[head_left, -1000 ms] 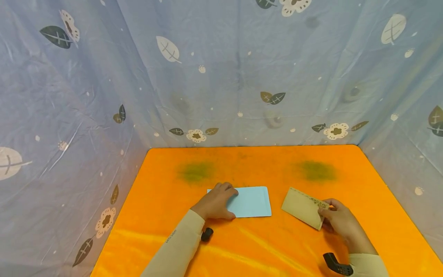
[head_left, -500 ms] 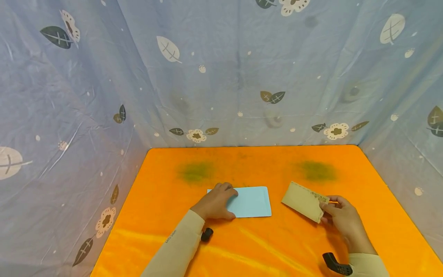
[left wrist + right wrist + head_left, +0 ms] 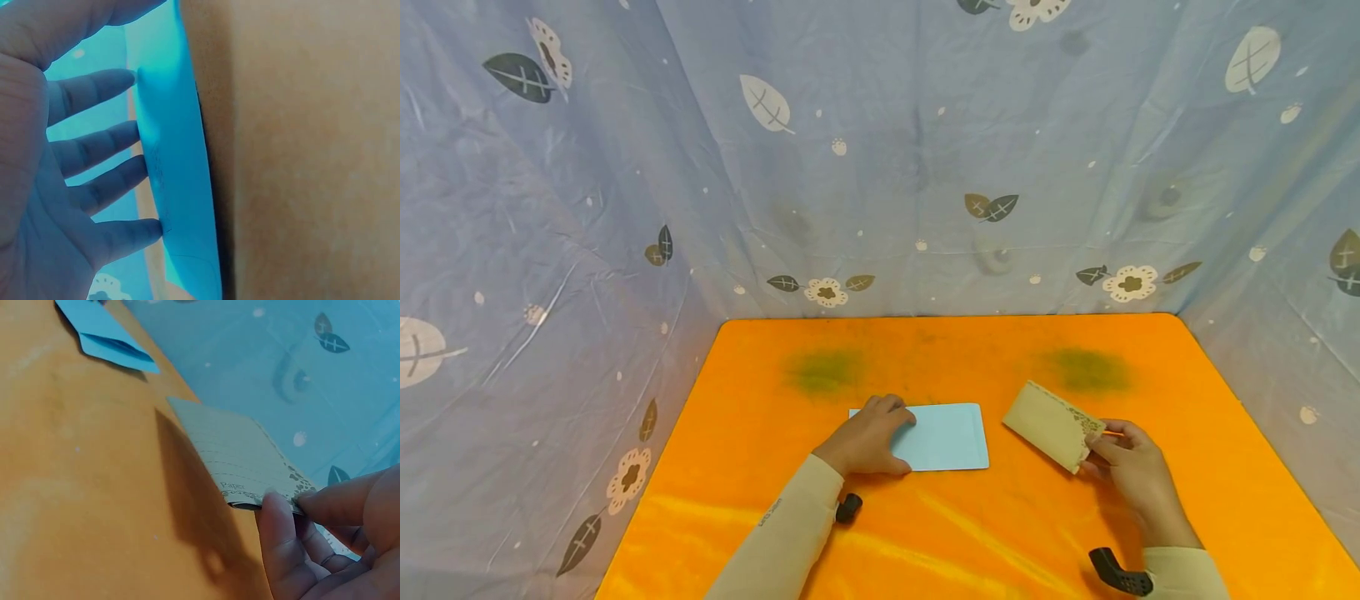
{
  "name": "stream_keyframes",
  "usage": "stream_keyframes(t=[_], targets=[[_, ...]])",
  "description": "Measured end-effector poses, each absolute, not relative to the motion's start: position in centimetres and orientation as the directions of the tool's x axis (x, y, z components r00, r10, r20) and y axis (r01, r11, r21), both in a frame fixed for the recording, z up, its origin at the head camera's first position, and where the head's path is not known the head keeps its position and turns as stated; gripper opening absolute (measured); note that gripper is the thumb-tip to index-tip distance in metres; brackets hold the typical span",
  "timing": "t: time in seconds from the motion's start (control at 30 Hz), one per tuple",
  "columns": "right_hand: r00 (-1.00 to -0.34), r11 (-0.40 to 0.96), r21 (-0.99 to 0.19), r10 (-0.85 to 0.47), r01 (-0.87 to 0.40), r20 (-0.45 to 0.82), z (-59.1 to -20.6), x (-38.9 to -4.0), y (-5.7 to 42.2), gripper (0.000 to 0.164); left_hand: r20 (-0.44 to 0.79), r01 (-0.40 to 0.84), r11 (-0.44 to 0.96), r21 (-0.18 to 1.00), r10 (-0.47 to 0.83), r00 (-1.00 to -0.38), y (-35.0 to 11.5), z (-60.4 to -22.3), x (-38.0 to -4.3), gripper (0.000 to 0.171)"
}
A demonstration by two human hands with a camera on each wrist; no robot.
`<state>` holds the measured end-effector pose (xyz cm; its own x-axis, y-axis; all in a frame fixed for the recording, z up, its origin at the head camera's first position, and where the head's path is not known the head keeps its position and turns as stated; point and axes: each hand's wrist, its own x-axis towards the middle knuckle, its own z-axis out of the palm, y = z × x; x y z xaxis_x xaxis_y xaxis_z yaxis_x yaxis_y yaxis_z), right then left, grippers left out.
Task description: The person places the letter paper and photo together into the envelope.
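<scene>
A light blue envelope (image 3: pixel 946 437) lies flat on the orange table, with my left hand (image 3: pixel 867 437) resting on its left part. In the left wrist view, fairly straight fingertips touch the envelope (image 3: pixel 178 144). The right wrist view shows the end of the envelope (image 3: pixel 119 351) gaping slightly. To its right, my right hand (image 3: pixel 1138 471) pinches a folded tan sheet of letter paper (image 3: pixel 1048 427) by its right end, between thumb and fingers. Ruled lines, a brown floral border and the word "Paper" are visible on the sheet (image 3: pixel 234 447). It is tilted and raised off the table, above its shadow.
An orange cloth covers the table (image 3: pixel 940 358), with two dark greenish patches toward the back. Blue curtains (image 3: pixel 880 167) with leaf and flower prints enclose the back and both sides. A black curved piece (image 3: pixel 1118 572) sits at the right wrist.
The right hand has moved slightly left and away from me, bringing the folded letter paper nearer the envelope and higher in view. The left hand and the envelope have stayed put.
</scene>
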<state>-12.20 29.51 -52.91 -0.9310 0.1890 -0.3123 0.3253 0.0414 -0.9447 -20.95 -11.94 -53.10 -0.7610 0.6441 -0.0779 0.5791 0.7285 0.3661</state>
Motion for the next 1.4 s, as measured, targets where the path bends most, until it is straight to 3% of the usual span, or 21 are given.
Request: stream_keyframes(t=[1.4], targets=[[-0.94, -0.161, -0.935, 0.082, 0.316, -0.332, -54.7, -13.3, 25.0, 0.028, -0.081, 0.565, 0.723, 0.398, 0.641, -0.763, -12.1, -53.3, -21.1, 0.068]])
